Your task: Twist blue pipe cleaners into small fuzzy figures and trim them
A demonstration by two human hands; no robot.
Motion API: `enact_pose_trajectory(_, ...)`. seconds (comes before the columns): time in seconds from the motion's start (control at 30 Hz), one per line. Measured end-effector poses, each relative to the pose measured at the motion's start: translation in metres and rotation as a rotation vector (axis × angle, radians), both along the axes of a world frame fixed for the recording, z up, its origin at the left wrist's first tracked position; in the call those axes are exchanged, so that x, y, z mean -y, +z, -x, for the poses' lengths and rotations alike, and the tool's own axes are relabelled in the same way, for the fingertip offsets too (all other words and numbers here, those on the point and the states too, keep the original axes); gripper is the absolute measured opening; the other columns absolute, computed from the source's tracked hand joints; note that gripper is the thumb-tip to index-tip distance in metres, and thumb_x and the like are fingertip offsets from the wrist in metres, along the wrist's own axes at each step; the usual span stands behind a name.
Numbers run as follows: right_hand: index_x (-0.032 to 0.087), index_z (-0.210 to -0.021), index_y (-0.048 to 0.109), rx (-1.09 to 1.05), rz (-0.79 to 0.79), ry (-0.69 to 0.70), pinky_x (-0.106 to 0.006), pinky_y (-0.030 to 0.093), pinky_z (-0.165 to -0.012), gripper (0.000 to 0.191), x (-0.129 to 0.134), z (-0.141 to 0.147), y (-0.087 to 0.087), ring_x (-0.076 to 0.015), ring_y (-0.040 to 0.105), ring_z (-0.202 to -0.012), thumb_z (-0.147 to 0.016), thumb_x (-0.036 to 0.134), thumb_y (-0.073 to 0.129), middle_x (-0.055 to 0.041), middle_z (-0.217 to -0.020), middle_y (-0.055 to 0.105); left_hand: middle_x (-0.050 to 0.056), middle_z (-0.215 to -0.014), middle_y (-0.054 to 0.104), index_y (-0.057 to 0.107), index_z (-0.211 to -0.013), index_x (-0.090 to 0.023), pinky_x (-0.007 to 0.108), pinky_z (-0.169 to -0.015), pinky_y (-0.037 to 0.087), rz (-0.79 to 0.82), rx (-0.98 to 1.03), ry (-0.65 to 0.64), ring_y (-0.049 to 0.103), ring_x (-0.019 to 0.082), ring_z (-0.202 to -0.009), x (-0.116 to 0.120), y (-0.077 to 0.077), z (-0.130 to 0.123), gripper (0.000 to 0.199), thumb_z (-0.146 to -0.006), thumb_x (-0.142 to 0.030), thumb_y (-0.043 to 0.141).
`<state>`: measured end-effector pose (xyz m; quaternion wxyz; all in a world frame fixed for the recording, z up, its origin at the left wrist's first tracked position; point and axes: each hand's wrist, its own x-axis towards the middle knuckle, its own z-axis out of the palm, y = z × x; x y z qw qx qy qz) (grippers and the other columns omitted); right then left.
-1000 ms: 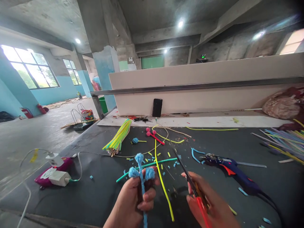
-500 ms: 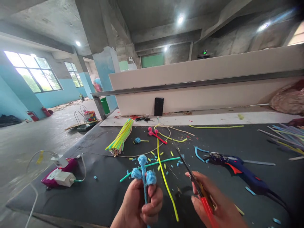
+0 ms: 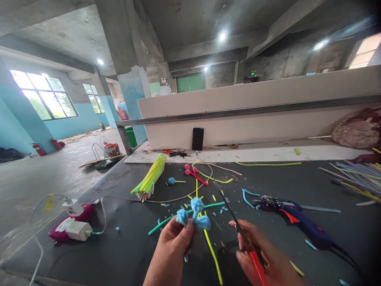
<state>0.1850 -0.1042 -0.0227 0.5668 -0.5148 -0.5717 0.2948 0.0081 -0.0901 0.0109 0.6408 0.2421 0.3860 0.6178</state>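
From the head view, I see my left hand [image 3: 172,248] closed around the stem of a blue pipe-cleaner piece [image 3: 193,213], lifted just above the dark table mat [image 3: 125,246]. Three fuzzy curled heads are already formed at its top, so I judge the shaping largely done; what trimming or gluing is left I cannot tell.

My right hand [image 3: 266,258] is wrapped around the red handles of a pair of scissors [image 3: 238,228], blades pointing away from me, just beside the blue piece but not touching it. Whether the blades are parted I cannot make out.

Short blue and yellow offcuts [image 3: 190,202] scatter the mat, which suggests a good deal of cutting is done. A long yellow pipe cleaner [image 3: 212,252] lies under my hands, uncut. The blue glue gun [image 3: 297,218] rests well to the right, untouched. Farther back sit a pink finished piece [image 3: 193,174], a small blue one [image 3: 172,181], and a bundle of yellow-green stems [image 3: 150,176].
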Motion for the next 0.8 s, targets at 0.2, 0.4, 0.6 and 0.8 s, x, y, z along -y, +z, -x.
enact_pose_trajectory(0.2,0.025,-0.1,0.06,-0.072,0.065,0.133,-0.019,0.049,-0.055,0.034,-0.008,-0.007,0.005,-0.0124,0.06,-0.059,-0.068,0.034,0.067,0.0024,-0.066,0.059,-0.001,-0.059,0.058,0.065,-0.072,-0.014,0.018,-0.053,0.037,-0.112,-0.273,0.079,0.048,0.009,-0.054,0.003,-0.008,-0.005,0.04,-0.053,-0.045,0.081)
enact_pose_trajectory(0.4,0.028,-0.112,0.053,-0.386,0.222,0.278,-0.025,0.049,-0.057,0.043,0.003,-0.004,0.042,-0.0134,0.057,-0.063,-0.074,0.044,0.067,-0.0008,-0.082,0.061,-0.004,-0.059,0.051,0.062,-0.068,-0.018,0.02,-0.052,0.034,-0.352,-0.848,0.166,0.041,0.01,-0.054,0.015,-0.015,-0.015,0.009,-0.069,-0.025,0.067)
enact_pose_trajectory(0.6,0.032,-0.107,0.057,-0.543,0.249,0.297,-0.025,0.046,-0.068,0.046,0.007,-0.004,0.049,-0.0137,0.057,-0.078,-0.066,0.038,0.077,0.0009,-0.088,0.062,-0.001,-0.074,0.059,0.057,-0.071,-0.02,0.02,-0.064,0.039,-0.642,-1.027,0.162,0.051,0.011,-0.065,0.023,-0.019,-0.02,0.013,-0.069,-0.008,0.054)
enact_pose_trajectory(0.8,0.032,-0.109,0.054,-0.523,0.289,0.3,-0.022,0.043,-0.059,0.045,0.006,-0.006,0.048,-0.0102,0.053,-0.067,-0.069,0.039,0.074,0.0026,-0.085,0.059,-0.004,-0.059,0.053,0.058,-0.081,-0.019,0.018,-0.047,0.038,-0.276,-0.774,-0.09,0.046,0.009,-0.051,0.024,-0.011,-0.025,0.015,-0.067,-0.017,0.063)
